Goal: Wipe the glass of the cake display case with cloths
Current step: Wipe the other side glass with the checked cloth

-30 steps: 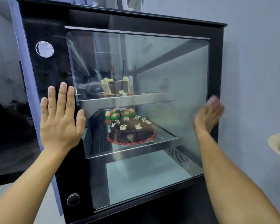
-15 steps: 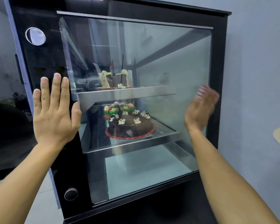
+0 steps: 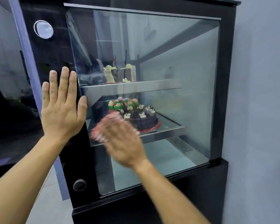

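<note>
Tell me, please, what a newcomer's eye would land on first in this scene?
Probably the chocolate cake on the lower shelf behind the glass. Next, the hands: the left hand lies flat and open on the case's black left panel, while the right hand, motion-blurred, is in front of the glass; no cloth is visible.

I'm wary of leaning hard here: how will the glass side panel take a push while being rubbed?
The glass panel is probably stiff: black framing backs its edges. Likely slippery too; the blurred right hand shows no cloth. The left hand lies flat on the black frame.
</note>
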Motion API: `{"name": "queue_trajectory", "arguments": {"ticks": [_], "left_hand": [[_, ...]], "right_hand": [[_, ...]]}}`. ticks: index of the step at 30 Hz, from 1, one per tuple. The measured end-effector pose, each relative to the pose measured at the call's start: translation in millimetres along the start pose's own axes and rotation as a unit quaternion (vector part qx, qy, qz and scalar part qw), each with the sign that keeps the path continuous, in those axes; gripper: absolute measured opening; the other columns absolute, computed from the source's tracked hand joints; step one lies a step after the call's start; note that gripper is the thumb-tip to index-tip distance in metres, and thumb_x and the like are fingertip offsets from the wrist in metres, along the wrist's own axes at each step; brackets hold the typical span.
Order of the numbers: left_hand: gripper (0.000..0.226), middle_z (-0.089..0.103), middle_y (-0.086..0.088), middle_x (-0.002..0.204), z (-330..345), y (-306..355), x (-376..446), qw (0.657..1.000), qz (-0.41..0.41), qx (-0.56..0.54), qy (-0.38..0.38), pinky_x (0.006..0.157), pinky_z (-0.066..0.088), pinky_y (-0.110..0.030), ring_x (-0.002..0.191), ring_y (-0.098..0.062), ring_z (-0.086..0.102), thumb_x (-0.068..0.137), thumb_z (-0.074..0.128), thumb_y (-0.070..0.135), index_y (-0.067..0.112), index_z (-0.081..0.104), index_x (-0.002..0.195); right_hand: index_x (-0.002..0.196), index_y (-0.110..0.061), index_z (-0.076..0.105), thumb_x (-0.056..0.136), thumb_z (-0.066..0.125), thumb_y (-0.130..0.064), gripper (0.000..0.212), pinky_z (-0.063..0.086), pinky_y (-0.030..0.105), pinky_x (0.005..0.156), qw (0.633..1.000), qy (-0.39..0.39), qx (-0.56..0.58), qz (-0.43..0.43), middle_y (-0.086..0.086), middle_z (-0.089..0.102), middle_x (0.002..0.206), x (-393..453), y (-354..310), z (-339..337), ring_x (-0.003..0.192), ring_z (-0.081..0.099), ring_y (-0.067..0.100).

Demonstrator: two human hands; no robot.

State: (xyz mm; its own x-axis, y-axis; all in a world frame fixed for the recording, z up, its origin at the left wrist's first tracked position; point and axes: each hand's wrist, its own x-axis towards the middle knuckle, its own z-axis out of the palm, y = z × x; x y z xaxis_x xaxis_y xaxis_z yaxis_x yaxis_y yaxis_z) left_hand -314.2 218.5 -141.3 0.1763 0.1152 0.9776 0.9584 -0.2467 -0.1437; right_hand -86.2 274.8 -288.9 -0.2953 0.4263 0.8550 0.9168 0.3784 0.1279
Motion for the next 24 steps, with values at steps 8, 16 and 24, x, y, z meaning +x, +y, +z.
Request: {"name": "queue_trajectory", "arguments": {"ticks": [8,16,24], "left_hand": [[0.067,-0.001,-0.008,0.174,2.0,5.8,-0.6,1.000,-0.012,0.016,-0.003,0.130,-0.005,-0.046,0.160,-0.031,-0.004,0.109,0.027,0.038,0.013,0.003,0.167],[0.066,0.000,-0.007,0.174,0.3,3.9,-0.2,1.000,-0.008,0.010,-0.004,0.130,-0.001,-0.048,0.160,-0.032,0.000,0.109,0.028,0.038,0.014,0.004,0.167],[0.066,0.003,-0.008,0.174,1.5,3.6,-1.3,1.000,-0.002,0.013,0.002,0.130,-0.004,-0.045,0.160,-0.034,0.003,0.110,0.027,0.038,0.013,0.005,0.167]], "right_hand": [[0.155,0.014,0.020,0.103,0.039,-0.003,0.058,-0.008,0.045,0.126,0.814,0.158,0.052,0.556,0.035,0.007,0.165,-59.3,228.9,-137.9,0.155,0.003,0.049],[0.136,-0.015,0.065,0.106,0.036,-0.031,0.045,-0.023,0.010,0.110,0.989,0.042,0.089,0.111,0.006,0.059,0.145,-2.7,-123.2,-83.7,0.143,0.046,0.024],[0.163,-0.007,0.019,0.108,0.022,-0.040,0.064,0.001,0.047,0.130,0.936,0.154,0.042,0.314,0.010,0.007,0.172,-42.9,67.2,-95.1,0.160,0.005,0.029]]}}
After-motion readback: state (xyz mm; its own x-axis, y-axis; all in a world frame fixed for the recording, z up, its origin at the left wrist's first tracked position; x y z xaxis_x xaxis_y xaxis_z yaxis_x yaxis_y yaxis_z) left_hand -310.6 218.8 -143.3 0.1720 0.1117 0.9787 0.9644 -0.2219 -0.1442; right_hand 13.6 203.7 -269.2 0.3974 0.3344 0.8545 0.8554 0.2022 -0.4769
